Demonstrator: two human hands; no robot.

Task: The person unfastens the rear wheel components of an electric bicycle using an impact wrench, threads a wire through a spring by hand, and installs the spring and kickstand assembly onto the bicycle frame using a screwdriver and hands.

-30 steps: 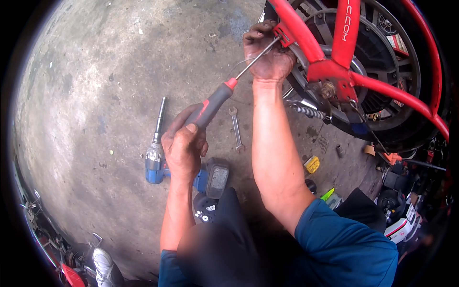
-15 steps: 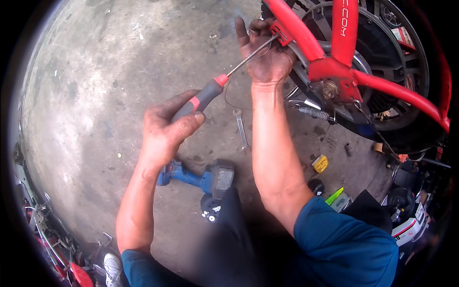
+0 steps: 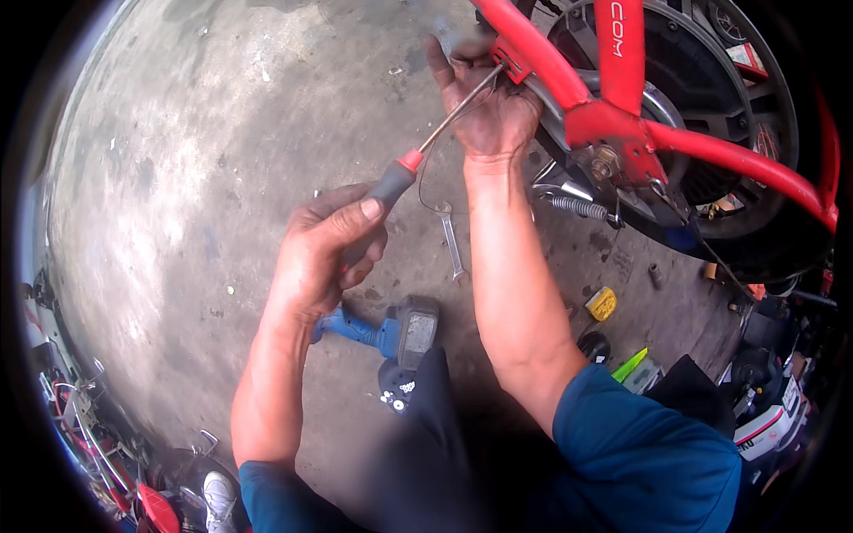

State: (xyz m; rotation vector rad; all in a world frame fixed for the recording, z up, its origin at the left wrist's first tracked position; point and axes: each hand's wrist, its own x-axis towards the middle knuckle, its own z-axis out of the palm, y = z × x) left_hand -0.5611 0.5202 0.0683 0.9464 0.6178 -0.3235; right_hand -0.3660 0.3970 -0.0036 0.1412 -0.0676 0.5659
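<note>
My left hand [image 3: 324, 240] is closed around the grey-and-red handle of a screwdriver [image 3: 391, 185], thumb lying along it. The screwdriver's shaft slants up and away, its tip at a slotted red bracket [image 3: 509, 62] on a red tubular frame [image 3: 613, 133]. My right hand [image 3: 496, 120] is palm up under that bracket. Its outer finger sticks out straight, while the others bend against the bracket and are partly hidden and blurred. A thin dark wire [image 3: 421, 182] hangs in a loop below the bracket. Behind the frame stands a black wheel [image 3: 657, 53].
On the concrete floor lie an open-end wrench [image 3: 451, 244], a blue cordless power tool [image 3: 360, 330], a yellow tape measure [image 3: 601, 304] and a socket [image 3: 656, 275]. A coil spring [image 3: 577, 207] hangs beneath the frame. Assorted parts [image 3: 89, 426] crowd the lower left edge.
My left hand has shifted right and turned on the screwdriver handle, its thumb now farther up. The shaft stands slightly steeper. My right hand stays at the bracket.
</note>
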